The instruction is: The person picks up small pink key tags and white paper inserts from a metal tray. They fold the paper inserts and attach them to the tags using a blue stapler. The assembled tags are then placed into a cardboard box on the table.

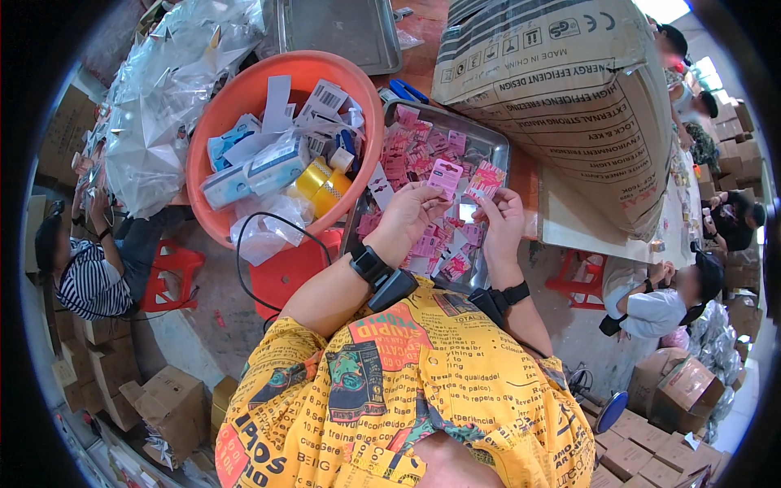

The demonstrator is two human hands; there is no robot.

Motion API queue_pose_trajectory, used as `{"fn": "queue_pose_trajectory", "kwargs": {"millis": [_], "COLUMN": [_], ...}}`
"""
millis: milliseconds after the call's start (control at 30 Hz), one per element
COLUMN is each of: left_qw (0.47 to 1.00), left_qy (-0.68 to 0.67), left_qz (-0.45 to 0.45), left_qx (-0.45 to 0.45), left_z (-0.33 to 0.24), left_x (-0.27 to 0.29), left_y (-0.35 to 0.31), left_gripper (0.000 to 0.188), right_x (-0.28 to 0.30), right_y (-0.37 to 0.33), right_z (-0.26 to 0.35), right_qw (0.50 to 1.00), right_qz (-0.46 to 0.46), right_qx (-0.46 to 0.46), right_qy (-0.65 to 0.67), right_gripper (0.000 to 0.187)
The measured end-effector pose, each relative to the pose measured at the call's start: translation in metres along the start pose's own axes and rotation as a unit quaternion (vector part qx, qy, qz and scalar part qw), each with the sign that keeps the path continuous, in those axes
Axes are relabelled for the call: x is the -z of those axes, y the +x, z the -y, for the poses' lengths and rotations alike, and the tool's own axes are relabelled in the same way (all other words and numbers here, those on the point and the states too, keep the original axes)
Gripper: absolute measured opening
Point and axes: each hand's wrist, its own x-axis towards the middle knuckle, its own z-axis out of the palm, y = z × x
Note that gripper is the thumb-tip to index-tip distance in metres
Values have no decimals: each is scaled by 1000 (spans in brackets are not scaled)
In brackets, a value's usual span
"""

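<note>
My left hand [404, 218] is closed, pinching a small pink hang card [444, 177] with a dark label and a punched slot at its top. To its right, my closed right hand [503, 216] grips a pink-and-white striped card packet [487, 180] between thumb and fingers. Both hands are raised above a shallow metal tray [503, 150] that holds many loose pink cards [423, 145]. What is fixed to the cards is too small to make out. A white card [380, 186] lies at the tray's left side, beside my left hand.
An orange tub [201, 163] of white packs, plastic bags and yellow tape rolls [323, 185] stands left of the tray. A big carton [553, 98] fills the right. A black cable [242, 256] loops near my left arm. Other people sit at both sides.
</note>
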Motion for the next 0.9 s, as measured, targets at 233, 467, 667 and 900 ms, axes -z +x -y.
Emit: {"fn": "queue_pose_trajectory", "kwargs": {"millis": [233, 467, 667, 900], "left_qw": [1000, 1000, 1000, 1000], "left_qy": [6, -8, -3, -4], "left_qz": [4, -10, 0, -4], "left_qx": [-5, -6, -11, -6], "left_z": [1, 0, 0, -1], "left_x": [2, 1, 3, 1], "left_y": [1, 1, 3, 0], "left_gripper": [3, 3, 3, 4], "right_x": [1, 0, -3, 0], "right_y": [0, -1, -2, -3], "right_z": [-2, -1, 2, 1], "right_qw": [1000, 1000, 1000, 1000], "right_qz": [7, 14, 11, 22], "right_qx": [4, 4, 4, -13], "right_qy": [-5, 5, 7, 6], "right_gripper": [20, 19, 19, 22]}}
